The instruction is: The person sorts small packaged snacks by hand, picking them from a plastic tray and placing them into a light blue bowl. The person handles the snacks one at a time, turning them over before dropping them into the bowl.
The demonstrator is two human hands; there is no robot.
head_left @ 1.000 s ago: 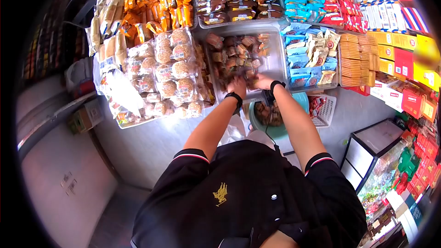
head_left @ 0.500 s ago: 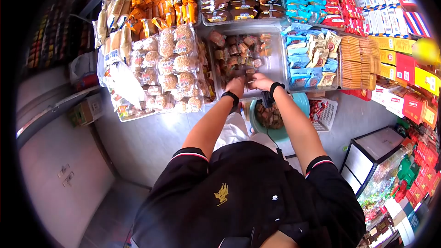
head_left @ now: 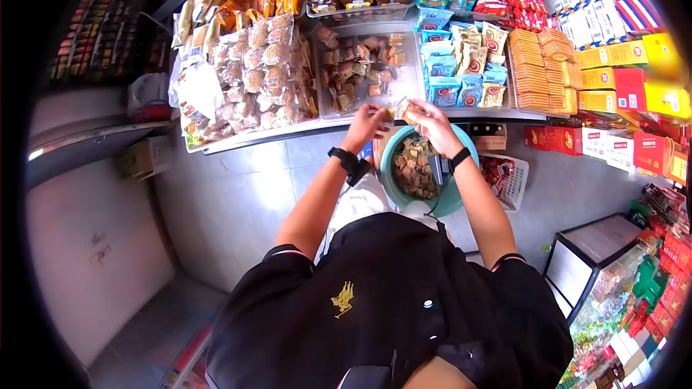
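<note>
My left hand [head_left: 367, 127] is closed, its fingertips pinching the clear wrapper end of a small wrapped snack. My right hand [head_left: 434, 127] grips the brownish body of this wrapped snack [head_left: 409, 113] between thumb and fingers. Both hands are above the front edge of a metal tray [head_left: 405, 86], where similar wrapped pieces [head_left: 357, 65] lie loosely heaped, mostly on the left and at the back. Below my hands, a teal basin [head_left: 454, 198] holds many more such pieces [head_left: 416, 166]. Dark bands circle both wrists.
Bagged sesame-coated balls [head_left: 267, 65] are piled left of the tray. Blue and cream packets [head_left: 461, 65] and stacked orange-brown packs [head_left: 537, 65] sit to its right. A white basket [head_left: 513, 184] with red packets stands beside the basin. Boxes [head_left: 613, 90] line the right side.
Both hands have come back from inside the tray toward my body and risen, now with a wrapped snack between them. The view has shifted slightly, showing more of the basin.
</note>
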